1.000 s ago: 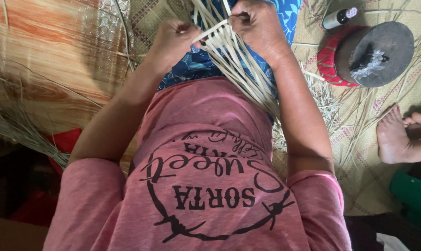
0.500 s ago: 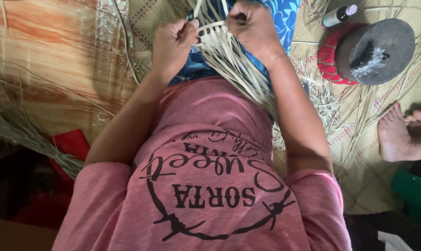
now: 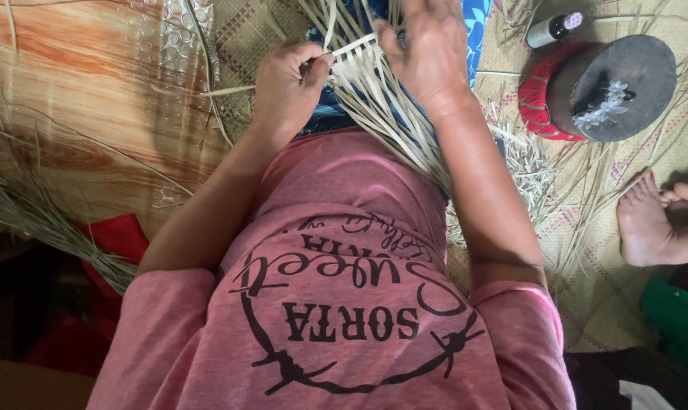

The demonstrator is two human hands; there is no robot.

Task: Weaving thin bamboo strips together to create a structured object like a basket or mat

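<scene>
Straw strips [image 3: 389, 106]: fanning from the lap up between both hands, being plaited into a flat woven band.
Left hand [image 3: 287, 83]: pinching one pale cross strip between thumb and fingers, clamped tight, probably keeping the weave taut.
Right hand [image 3: 427, 49]: spreading open over the upright strands, fingers apart and pressing lightly, nothing clamped; likely holding the fan flat while the cross strip is passing through.
Change from half a second ago: right hand opening out from a closed pinch; left hand sliding slightly outward along the cross strip, away from the weave.
Just right of the grip: small dark bottle [image 3: 550, 29] lying beside a round dark stone [image 3: 613, 87] resting on a red base [image 3: 534, 99], kept within reach.
Below and right of the grip: loose straw offcuts [image 3: 530, 171] scattering over a woven mat [image 3: 587, 250]; another person's bare foot [image 3: 648, 224] resting there.
Left of the grip: wood-pattern flooring [image 3: 78, 99] and a bundle of dry grass [image 3: 40, 220] waiting.
</scene>
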